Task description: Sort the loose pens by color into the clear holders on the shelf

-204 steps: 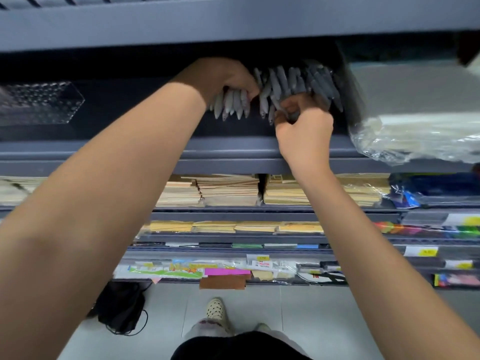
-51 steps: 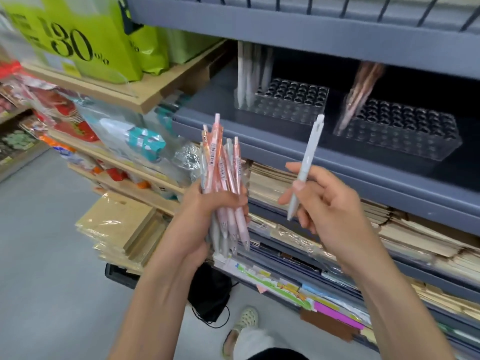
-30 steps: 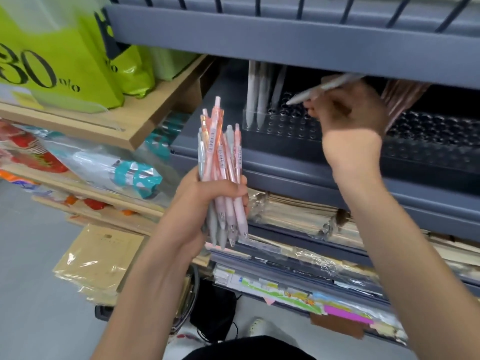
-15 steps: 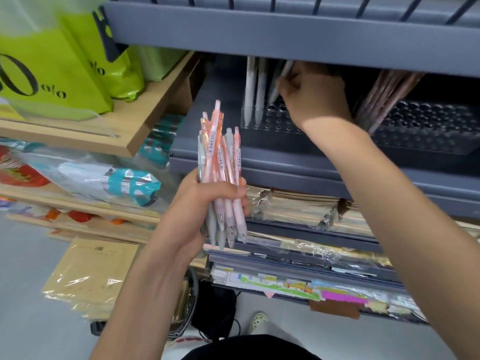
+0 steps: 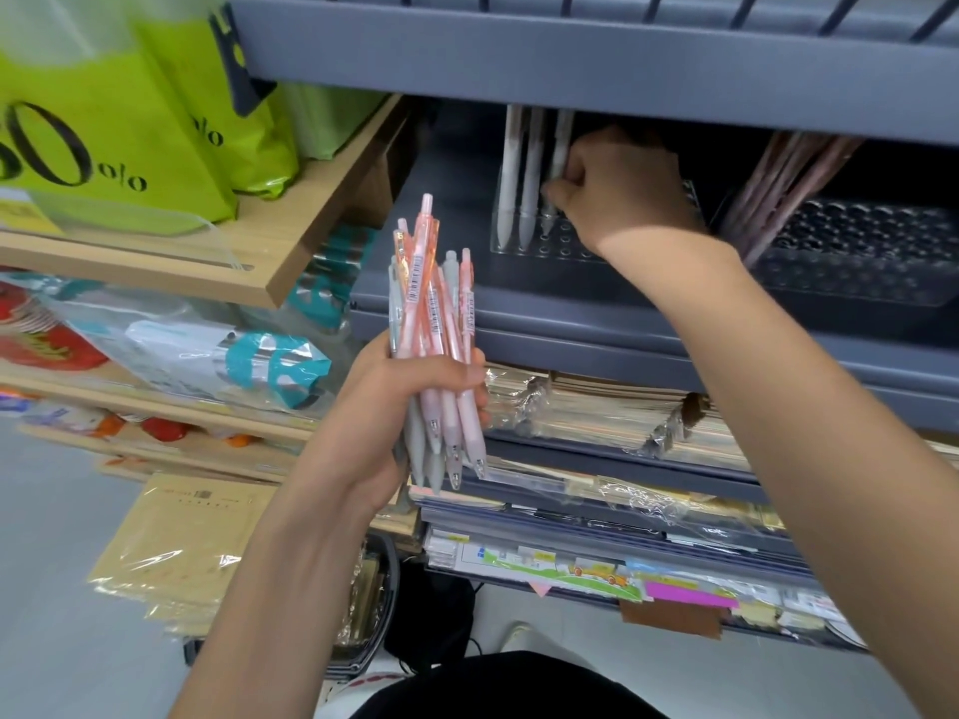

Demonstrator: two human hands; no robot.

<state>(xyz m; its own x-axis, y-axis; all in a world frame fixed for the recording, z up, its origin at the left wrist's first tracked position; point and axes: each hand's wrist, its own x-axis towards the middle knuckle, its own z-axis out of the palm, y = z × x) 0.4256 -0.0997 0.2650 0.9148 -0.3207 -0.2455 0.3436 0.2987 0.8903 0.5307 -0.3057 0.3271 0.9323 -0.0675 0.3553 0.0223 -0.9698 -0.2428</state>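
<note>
Pinched low on its barrel between the thumb and curled fingers of the right hand (image 5: 617,194), a white pen (image 5: 560,142) stands nearly upright in the left clear holder (image 5: 539,249), just beside two white pens (image 5: 521,173) already seated at its nine o'clock side. Whether its tip has bottomed out in a hole I cannot tell, as the hand covers part of the rack. The left hand (image 5: 410,402), down at seven o'clock from that holder, is wrapped firmly round a bundle of pens (image 5: 436,329), pink, orange and pale grey, tips down. To my eye the step is seating this one pen. Doing it well means keeping the barrel in line with its neighbours and pressing straight down until it stops. The fingers should then open without dragging sideways, since the standing pens are close enough to tip. The upper shelf (image 5: 571,59) at twelve o'clock leaves little headroom, so the hand is better drawn out toward six o'clock than lifted. The right clear holder (image 5: 856,272), off at three o'clock on the same shelf (image 5: 571,324), carries leaning pinkish pens (image 5: 778,184) and looks the likely home for the pink ones in the bundle.
</note>
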